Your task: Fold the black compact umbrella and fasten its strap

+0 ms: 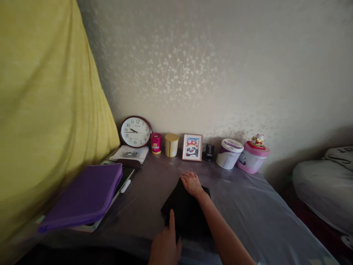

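Observation:
A black, soft-looking piece, apparently folded cloth, lies on the table in front of me. My right hand rests palm down on its far edge, fingers lying together over the material. Closer to me, my left hand is at the near left side of the black piece. Its index finger stretches forward over the material and the thumb stands apart; the other fingers are mostly hidden. The near end of the black piece is dark and partly covered by my right forearm.
A purple zip folder lies on books at left, beside a white pen-like object. Along the wall stand a clock, a pink can, a yellow can, a panda picture frame, a white-purple tub and a pink tub.

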`<state>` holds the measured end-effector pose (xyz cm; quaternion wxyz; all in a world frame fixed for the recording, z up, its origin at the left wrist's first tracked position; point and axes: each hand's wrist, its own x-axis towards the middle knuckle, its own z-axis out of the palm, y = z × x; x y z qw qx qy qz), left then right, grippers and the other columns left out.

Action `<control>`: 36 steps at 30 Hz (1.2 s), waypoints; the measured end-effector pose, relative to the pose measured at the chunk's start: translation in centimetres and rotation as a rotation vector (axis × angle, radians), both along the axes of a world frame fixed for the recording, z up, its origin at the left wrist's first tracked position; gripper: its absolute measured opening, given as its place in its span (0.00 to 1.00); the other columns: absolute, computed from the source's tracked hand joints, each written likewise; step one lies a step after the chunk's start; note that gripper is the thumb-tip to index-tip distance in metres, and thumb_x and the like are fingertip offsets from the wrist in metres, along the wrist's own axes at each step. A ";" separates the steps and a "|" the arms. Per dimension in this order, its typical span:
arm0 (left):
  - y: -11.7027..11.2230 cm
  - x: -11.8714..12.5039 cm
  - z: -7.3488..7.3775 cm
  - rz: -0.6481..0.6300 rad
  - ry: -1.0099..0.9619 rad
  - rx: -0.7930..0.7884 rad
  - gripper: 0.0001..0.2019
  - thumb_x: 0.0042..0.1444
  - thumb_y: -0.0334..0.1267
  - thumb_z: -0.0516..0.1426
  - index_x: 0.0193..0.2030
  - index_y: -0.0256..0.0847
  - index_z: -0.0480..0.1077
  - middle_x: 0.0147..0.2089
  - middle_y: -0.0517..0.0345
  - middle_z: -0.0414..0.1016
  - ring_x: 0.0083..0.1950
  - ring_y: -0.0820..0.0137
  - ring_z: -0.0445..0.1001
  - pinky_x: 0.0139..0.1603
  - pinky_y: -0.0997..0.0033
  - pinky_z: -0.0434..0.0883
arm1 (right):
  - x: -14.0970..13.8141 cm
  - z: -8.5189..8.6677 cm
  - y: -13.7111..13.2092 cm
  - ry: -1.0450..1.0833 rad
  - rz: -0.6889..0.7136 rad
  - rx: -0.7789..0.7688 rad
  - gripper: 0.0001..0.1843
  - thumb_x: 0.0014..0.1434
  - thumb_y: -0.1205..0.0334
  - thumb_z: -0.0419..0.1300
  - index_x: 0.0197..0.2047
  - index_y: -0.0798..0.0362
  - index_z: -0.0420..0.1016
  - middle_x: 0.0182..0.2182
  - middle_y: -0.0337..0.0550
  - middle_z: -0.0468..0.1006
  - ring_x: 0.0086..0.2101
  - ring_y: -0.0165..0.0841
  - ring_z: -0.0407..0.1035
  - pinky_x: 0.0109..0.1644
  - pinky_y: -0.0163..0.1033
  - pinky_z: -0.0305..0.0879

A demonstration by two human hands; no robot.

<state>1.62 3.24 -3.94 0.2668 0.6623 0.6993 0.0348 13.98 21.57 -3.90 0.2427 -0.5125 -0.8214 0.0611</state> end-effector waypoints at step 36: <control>-0.7 -0.6 -0.9 -0.014 -0.021 0.125 0.33 0.59 0.42 0.44 0.66 0.30 0.34 0.42 0.47 0.75 0.41 0.65 0.74 0.38 0.71 0.64 | 9.0 -1.8 -9.8 0.898 -0.503 -0.431 0.26 0.46 0.45 0.56 0.41 0.57 0.73 0.34 0.47 0.78 0.36 0.39 0.72 0.36 0.38 0.67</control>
